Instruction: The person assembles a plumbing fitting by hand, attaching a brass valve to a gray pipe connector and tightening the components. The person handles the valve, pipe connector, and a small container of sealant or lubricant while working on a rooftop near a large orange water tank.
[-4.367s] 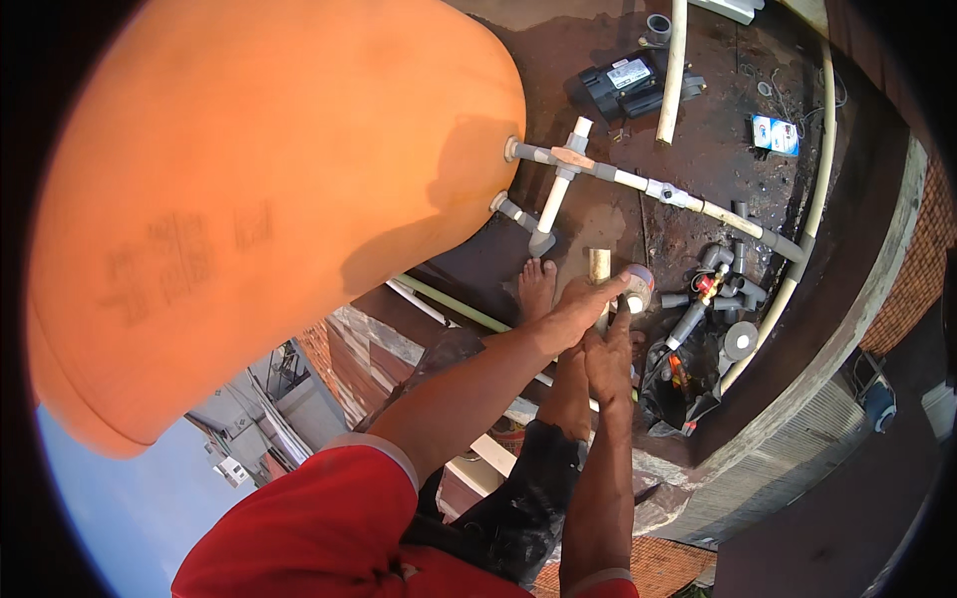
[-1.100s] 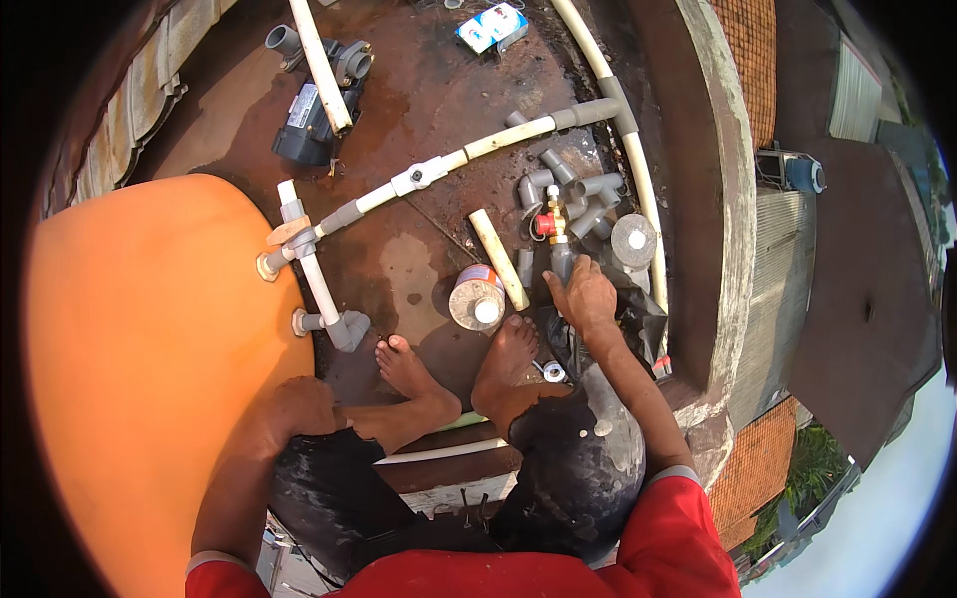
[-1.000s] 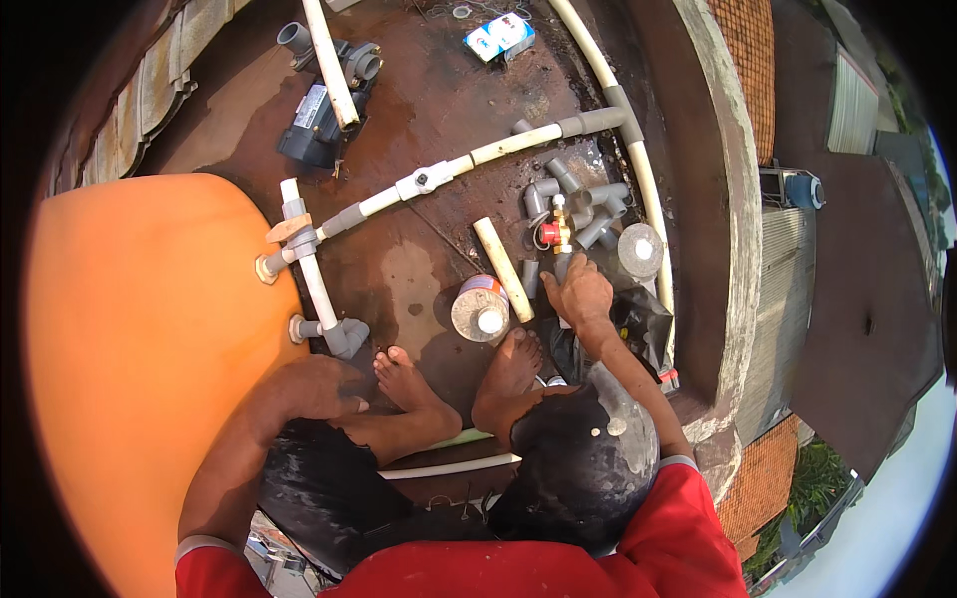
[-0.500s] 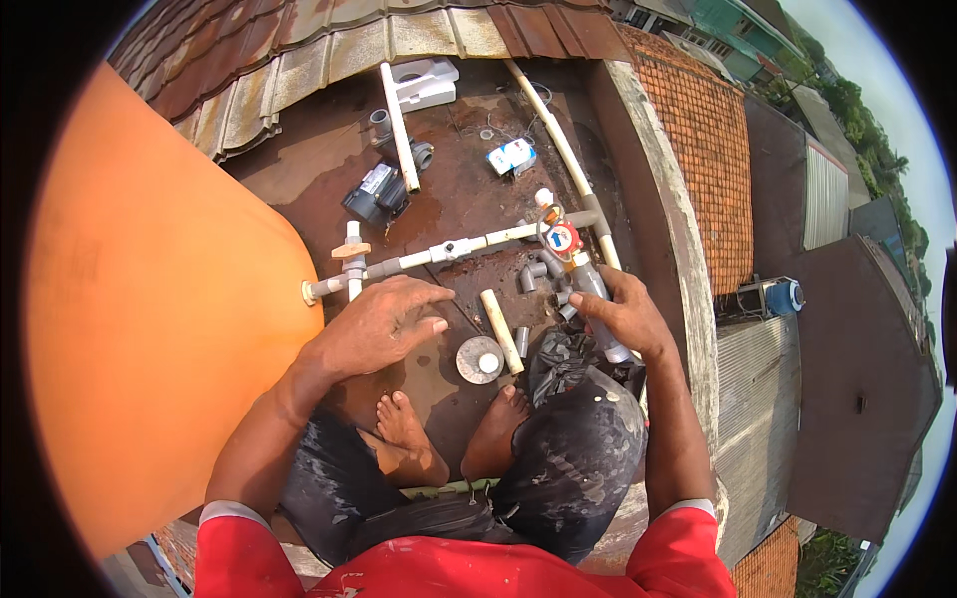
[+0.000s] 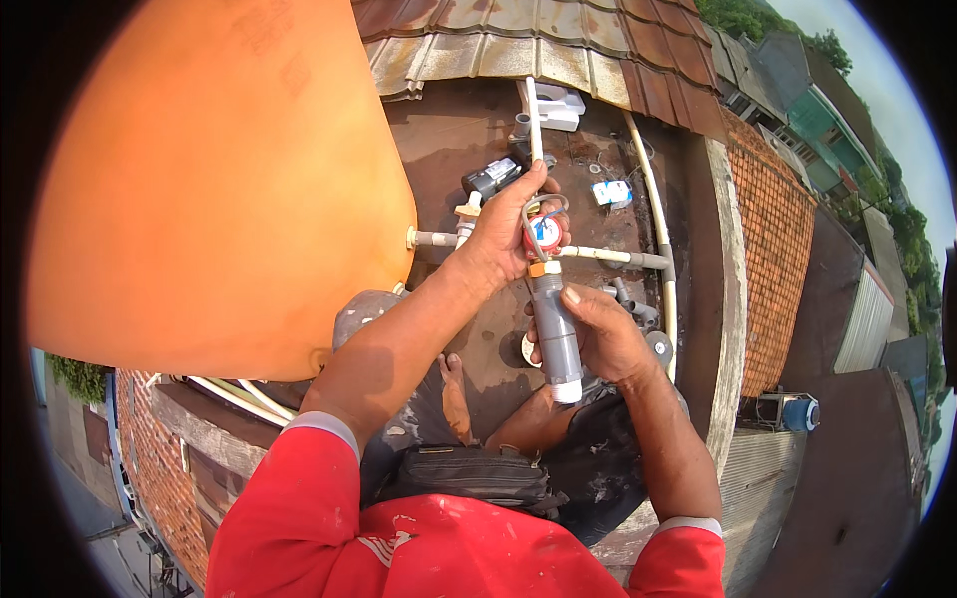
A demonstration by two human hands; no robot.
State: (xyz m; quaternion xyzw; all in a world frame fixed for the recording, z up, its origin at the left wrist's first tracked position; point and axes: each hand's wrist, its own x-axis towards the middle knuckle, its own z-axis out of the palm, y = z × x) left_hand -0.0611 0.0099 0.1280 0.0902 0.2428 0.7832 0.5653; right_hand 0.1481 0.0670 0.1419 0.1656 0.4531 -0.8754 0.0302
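Observation:
In front of me, an upright grey plastic pipe (image 5: 556, 324) has a white end (image 5: 566, 390) at the bottom. A brass nut (image 5: 545, 268) joins its top to a red round-faced fitting (image 5: 543, 232), which bears a blue mark and a looped grey cable. My left hand (image 5: 495, 231) is closed around the fitting from the left, some of its fingers hidden behind. Lower down, my right hand (image 5: 606, 334) grips the pipe, its thumb at the right side and fingertips showing at the left.
A big orange tank (image 5: 229, 179) rises at the left. Beyond my hands are a black pump (image 5: 493, 177), a small white-and-blue box (image 5: 611, 193) and a long white pipe (image 5: 649, 179). Grey pipe fittings (image 5: 638, 307) lie at the right, near the low wall (image 5: 731, 289).
My left hand has moved up and right and closed on the red fitting. The pipe assembly is lifted toward me in my right hand. My view has swung left.

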